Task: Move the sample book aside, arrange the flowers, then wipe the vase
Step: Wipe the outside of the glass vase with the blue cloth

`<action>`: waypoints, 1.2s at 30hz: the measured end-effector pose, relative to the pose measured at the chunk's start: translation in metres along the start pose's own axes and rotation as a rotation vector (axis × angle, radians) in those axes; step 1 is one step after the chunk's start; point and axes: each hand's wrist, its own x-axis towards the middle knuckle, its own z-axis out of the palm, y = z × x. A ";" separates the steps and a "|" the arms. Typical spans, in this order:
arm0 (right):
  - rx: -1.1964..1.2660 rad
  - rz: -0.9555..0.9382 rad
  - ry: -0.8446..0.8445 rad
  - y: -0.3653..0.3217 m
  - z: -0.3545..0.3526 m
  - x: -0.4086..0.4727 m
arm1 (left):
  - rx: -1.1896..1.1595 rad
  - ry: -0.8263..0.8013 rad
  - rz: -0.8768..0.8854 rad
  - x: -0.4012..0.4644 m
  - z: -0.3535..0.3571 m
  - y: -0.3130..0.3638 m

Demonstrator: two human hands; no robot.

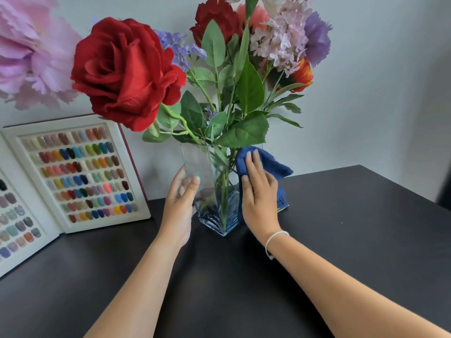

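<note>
Right now the clear square glass vase (207,181) stands near the middle of the black table (341,240), holding green stems, leafy sprays and the flowers (127,71): red roses, lilac and purple blooms. Its base looks bluish and its walls transparent. The left hand (180,198) steadies its left wall with relaxed fingers, while the right hand (260,191) presses a blue cloth (268,164) flat against its right side; the open sample book (80,174) stands at the left.
</note>
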 end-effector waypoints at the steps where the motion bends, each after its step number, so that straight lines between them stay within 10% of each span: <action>1: -0.018 -0.034 -0.016 -0.004 0.001 -0.006 | 0.005 -0.003 0.003 -0.001 0.000 0.001; 20: -0.115 -0.219 -0.033 -0.020 -0.001 -0.015 | 0.083 0.001 0.171 -0.009 0.002 0.000; 36: -0.071 -0.013 -0.246 -0.012 -0.038 -0.029 | 0.106 -0.003 0.157 -0.011 0.001 0.000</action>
